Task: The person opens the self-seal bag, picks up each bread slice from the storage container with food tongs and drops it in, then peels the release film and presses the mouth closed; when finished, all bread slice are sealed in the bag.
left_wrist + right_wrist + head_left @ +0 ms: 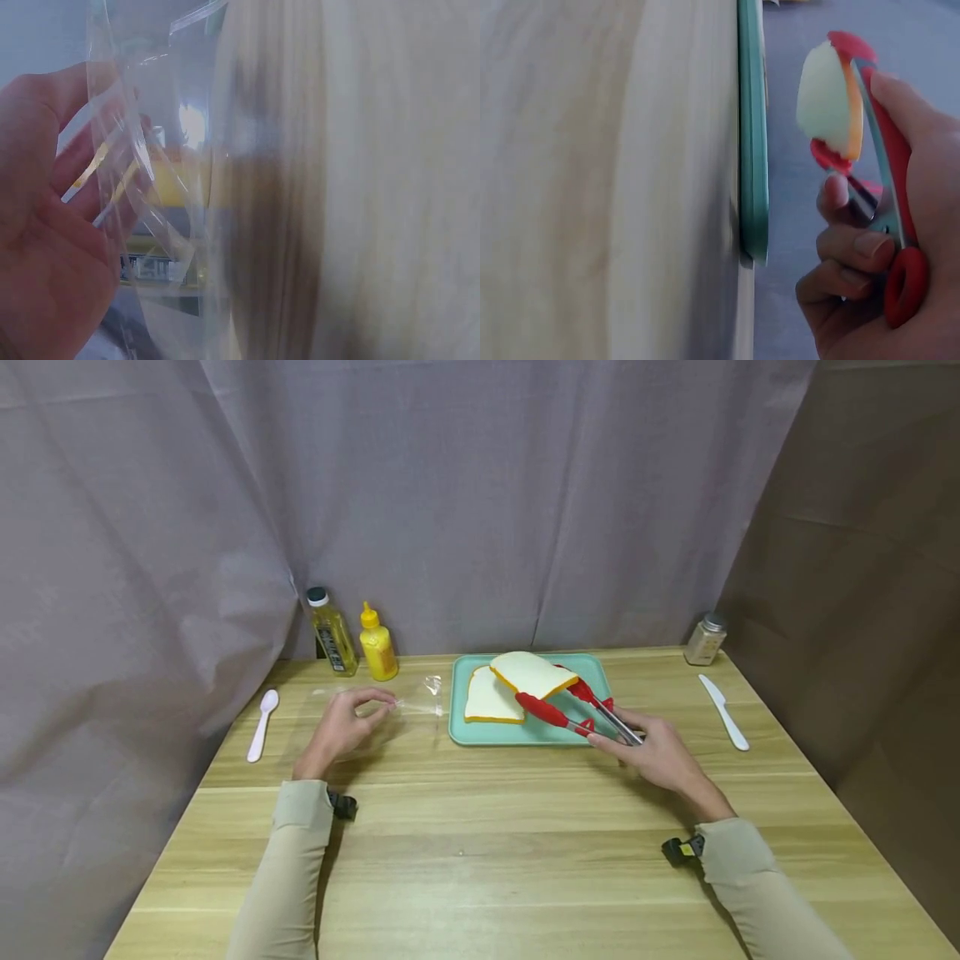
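Note:
Between thumb and fingertips, my left hand pinches the edge of a clear plastic bag. The see-through film spreads in front of the fingers in the left wrist view. My right hand grips metal tongs with red tips. Caught in the tongs is a white bread slice with an orange-brown crust, raised above the tray in the right wrist view. A second bread slice lies on the mint-green tray, partly overlapped by the raised one in the head view.
Behind the left hand stand an oil bottle with a dark cap and a yellow squeeze bottle. A pale spoon lies at the left. On the right are a seasoning jar and a white knife. Grey curtain hangs behind.

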`<action>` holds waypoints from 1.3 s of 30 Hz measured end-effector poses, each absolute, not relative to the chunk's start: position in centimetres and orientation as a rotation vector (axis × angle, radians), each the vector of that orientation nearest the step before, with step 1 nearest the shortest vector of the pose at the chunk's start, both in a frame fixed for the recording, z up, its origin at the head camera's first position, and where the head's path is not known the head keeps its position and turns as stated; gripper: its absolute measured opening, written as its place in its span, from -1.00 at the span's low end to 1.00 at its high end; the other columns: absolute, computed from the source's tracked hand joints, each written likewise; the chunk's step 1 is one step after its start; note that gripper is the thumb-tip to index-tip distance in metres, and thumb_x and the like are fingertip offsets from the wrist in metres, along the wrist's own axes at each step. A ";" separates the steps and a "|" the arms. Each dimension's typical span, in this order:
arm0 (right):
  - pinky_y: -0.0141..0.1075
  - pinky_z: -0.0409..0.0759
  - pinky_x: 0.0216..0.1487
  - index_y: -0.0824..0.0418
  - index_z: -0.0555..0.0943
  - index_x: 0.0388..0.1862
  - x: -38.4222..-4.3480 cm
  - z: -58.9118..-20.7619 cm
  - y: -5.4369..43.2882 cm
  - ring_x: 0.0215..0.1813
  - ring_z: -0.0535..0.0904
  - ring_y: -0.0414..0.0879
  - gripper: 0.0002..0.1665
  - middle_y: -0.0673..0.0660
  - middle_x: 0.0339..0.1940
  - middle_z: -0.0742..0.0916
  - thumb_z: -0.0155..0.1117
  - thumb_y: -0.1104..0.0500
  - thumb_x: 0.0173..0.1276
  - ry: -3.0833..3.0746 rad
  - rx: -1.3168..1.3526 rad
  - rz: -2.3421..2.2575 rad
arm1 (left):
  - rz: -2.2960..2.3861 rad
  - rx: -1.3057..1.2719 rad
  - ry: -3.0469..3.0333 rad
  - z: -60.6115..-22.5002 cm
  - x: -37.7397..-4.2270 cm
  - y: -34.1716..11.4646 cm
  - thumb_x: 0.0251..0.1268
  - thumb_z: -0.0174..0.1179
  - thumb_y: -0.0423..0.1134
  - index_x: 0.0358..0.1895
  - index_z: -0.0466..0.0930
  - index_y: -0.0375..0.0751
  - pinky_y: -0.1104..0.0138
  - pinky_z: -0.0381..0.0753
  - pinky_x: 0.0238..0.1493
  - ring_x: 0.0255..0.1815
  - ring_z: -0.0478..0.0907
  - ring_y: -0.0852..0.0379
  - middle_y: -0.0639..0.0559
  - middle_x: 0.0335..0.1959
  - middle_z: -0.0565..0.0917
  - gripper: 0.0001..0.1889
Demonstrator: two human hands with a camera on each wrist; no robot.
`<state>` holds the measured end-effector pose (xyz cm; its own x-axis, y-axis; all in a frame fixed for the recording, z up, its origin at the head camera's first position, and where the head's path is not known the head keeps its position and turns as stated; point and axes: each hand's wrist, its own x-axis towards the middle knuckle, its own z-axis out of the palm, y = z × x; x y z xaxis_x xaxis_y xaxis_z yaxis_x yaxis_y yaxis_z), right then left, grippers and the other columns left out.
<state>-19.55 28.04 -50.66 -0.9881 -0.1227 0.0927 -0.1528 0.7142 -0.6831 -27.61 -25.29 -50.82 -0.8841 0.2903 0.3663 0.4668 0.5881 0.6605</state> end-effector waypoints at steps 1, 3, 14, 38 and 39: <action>-0.30 0.54 -0.52 0.10 0.43 0.66 -19.7 -50.7 27.8 -0.46 0.58 -0.10 0.07 0.13 -0.26 0.73 0.51 -0.41 0.36 -2.869 0.251 1.168 | -1.169 -0.633 -2.599 -50.9 -27.7 -25.3 0.48 0.43 -0.27 0.03 0.87 -0.18 -0.09 0.65 0.43 0.26 0.75 -0.14 -0.08 0.11 0.86 -0.83; -0.30 0.52 -0.55 0.11 0.46 0.64 -19.9 -50.7 27.4 -0.48 0.55 -0.15 0.07 0.07 -0.35 0.71 0.54 -0.39 0.33 -2.864 0.297 1.202 | -1.162 -0.641 -2.602 -51.0 -27.7 -25.4 0.48 0.44 -0.29 0.04 0.86 -0.20 -0.09 0.65 0.42 0.25 0.76 -0.15 -0.09 0.09 0.87 -0.82; -0.32 0.42 -0.58 0.02 0.51 0.61 -21.2 -50.4 25.3 -0.52 0.43 -0.20 0.04 -0.02 -0.42 0.65 0.60 -0.38 0.27 -2.865 0.470 1.268 | -1.170 -0.638 -2.673 -51.3 -27.7 -25.5 0.49 0.43 -0.21 0.04 0.87 -0.11 -0.12 0.49 0.60 0.42 0.66 -0.17 -0.06 0.23 0.82 -0.82; -0.35 0.37 -0.57 -0.07 0.51 0.61 -21.9 -50.2 20.9 -0.57 0.31 -0.32 0.05 -0.10 -0.51 0.60 0.56 -0.46 0.25 -2.916 0.723 1.198 | -1.242 -0.675 -2.657 -51.2 -27.4 -25.9 0.54 0.37 -0.25 0.17 0.82 -0.20 -0.12 0.47 0.61 0.44 0.65 -0.16 -0.04 0.30 0.78 -0.75; -0.36 0.38 -0.56 -0.08 0.52 0.60 -21.9 -50.2 20.8 -0.57 0.32 -0.32 0.04 -0.10 -0.51 0.61 0.56 -0.47 0.24 -2.914 0.725 1.200 | -1.246 -0.685 -2.654 -51.2 -27.4 -25.9 0.54 0.36 -0.26 0.17 0.82 -0.20 -0.12 0.48 0.60 0.43 0.65 -0.16 -0.05 0.30 0.78 -0.75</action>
<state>-21.93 20.76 -50.24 -0.8953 -0.4376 0.0828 -0.3691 0.6250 -0.6879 -27.37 -25.92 -51.22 -0.8885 0.3453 0.3024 0.4532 0.5559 0.6968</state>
